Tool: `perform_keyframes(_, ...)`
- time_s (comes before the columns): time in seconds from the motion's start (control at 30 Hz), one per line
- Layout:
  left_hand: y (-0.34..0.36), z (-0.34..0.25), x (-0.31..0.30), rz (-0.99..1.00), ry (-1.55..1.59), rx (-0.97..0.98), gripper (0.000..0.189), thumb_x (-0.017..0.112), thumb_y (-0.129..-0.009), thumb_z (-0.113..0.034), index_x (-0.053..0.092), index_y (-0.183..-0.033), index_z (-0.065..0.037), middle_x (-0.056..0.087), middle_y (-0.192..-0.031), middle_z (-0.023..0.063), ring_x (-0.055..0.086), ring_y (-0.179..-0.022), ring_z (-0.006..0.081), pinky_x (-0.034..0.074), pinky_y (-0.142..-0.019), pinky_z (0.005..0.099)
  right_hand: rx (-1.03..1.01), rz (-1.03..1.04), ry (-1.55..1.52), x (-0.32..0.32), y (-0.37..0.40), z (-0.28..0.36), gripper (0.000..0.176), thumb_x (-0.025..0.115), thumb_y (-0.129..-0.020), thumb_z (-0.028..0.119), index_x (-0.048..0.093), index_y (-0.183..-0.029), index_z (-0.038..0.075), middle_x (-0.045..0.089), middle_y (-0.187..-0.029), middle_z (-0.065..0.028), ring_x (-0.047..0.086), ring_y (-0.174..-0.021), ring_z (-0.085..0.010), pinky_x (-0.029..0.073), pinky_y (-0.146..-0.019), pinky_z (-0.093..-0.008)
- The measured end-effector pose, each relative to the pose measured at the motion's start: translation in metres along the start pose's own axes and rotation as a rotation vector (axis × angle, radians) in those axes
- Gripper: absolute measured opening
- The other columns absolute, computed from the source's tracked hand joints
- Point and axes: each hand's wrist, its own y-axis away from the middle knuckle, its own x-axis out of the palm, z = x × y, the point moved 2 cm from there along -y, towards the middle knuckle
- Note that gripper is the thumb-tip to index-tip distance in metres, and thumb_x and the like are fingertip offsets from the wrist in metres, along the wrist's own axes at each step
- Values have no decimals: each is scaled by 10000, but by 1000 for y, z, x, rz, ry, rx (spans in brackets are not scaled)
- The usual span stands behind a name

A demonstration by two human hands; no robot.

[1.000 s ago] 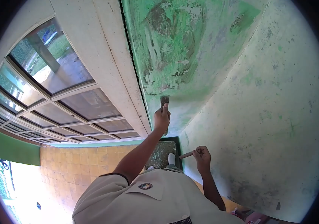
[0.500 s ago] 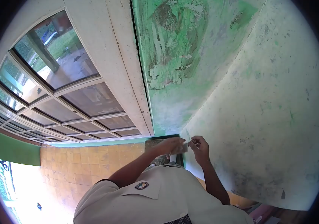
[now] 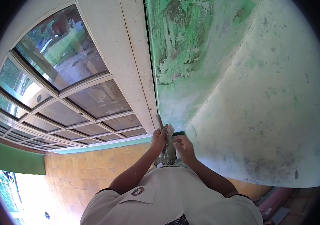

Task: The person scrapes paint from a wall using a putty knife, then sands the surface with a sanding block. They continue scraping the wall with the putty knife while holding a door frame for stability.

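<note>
We look down on the left hand (image 3: 159, 140), a little below the centre of the frame, its fingers closed around a slim tool (image 3: 159, 120) whose brownish handle juts up above the fist, towards the top of the frame. Against the right side of that same hand we see a pale flat piece (image 3: 170, 130), partly hidden by the fingers; we cannot tell what it is made of. Something narrow and dark shows just under the fist, and we cannot say whether it belongs to the tool. The right hand (image 3: 184, 148) is just to the right, near the left hand but apart from it, with its fingers curled inward; we cannot tell whether they pinch anything. Under both hands we make out a dark speckled slab (image 3: 170, 153). At the upper centre we have a green wall (image 3: 190, 48), its paint patchy and worn through to grey, and it meets a whitish wall (image 3: 265, 105) along a slanting edge; this second wall fills the right of the frame, with grey stains low down. A white-framed door (image 3: 141, 75) with glass panes takes up the upper left, above a yellow-orange tiled floor (image 3: 96, 165). At the bottom centre we see a light shirt (image 3: 163, 191) bearing a round badge (image 3: 138, 191).
</note>
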Motion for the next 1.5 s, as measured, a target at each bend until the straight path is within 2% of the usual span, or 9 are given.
perform_keyframes(0.07,-2,5,-6,-128,79,156,371,521,-944,-343,552,-700,-65,468,-558,-20,433,-473,69,339,-422,249,-3,167,124,24,3,18,170,580,-898,148,546,-1006,22,550,-887,-49,530,-775,-106,437,-714,-251)
perform_keyframes(0.23,13,-1,-15,-131,153,185,365,534,-944,-322,545,-686,-64,466,-563,-29,410,-507,59,333,-461,249,-12,76,142,44,1,16,112,573,-889,75,554,-982,14,519,-871,-38,529,-786,-107,430,-704,-252)
perform_keyframes(0.33,15,-11,-25,-82,76,219,364,533,-945,-312,543,-686,-56,479,-564,-24,430,-510,63,354,-478,251,-145,-14,154,45,1,10,133,592,-877,118,526,-897,4,531,-788,-81,529,-668,-151,446,-622,-286)
perform_keyframes(0.4,15,-23,-32,-57,33,271,364,532,-946,-306,541,-687,-52,490,-563,-18,447,-508,66,367,-485,251,-110,27,104,40,-3,8,120,502,-939,134,508,-903,20,530,-857,-49,545,-801,-128,433,-732,-279)
perform_keyframes(0.5,3,-66,-49,-50,-39,466,351,521,-949,-285,536,-695,-44,515,-571,9,508,-531,87,393,-495,253,143,71,-198,12,-23,24,207,441,-975,229,488,-904,41,549,-826,-65,572,-785,-150,454,-749,-305)
perform_keyframes(0.67,-3,-178,-76,-59,-134,846,351,512,-951,-241,470,-654,-58,503,-604,28,519,-548,119,433,-533,268,-99,10,-226,-54,-79,76,166,446,-973,202,471,-922,46,551,-779,-60,536,-647,-113,449,-608,-262)
perform_keyframes(1.0,-42,-229,-85,-84,-356,884,339,629,-892,-262,530,-687,-10,526,-583,28,524,-513,92,452,-478,244,-129,-13,-2,-115,-112,99,102,487,-949,114,476,-881,40,510,-731,-32,493,-591,-87,419,-558,-237)
perform_keyframes(1.27,-43,-239,-80,-142,-336,769,296,609,-894,-202,533,-678,-15,491,-493,35,501,-403,107,428,-391,232,140,-22,31,-137,-103,84,112,508,-935,138,473,-878,48,516,-741,-31,492,-561,-88,437,-523,-243)
perform_keyframes(1.5,-45,-233,-68,-269,-242,864,282,604,-881,-125,548,-643,16,479,-482,37,458,-386,93,370,-373,230,154,-164,-162,-108,-110,-6,128,501,-937,185,485,-891,67,501,-660,-12,454,-519,-75,386,-487,-233)
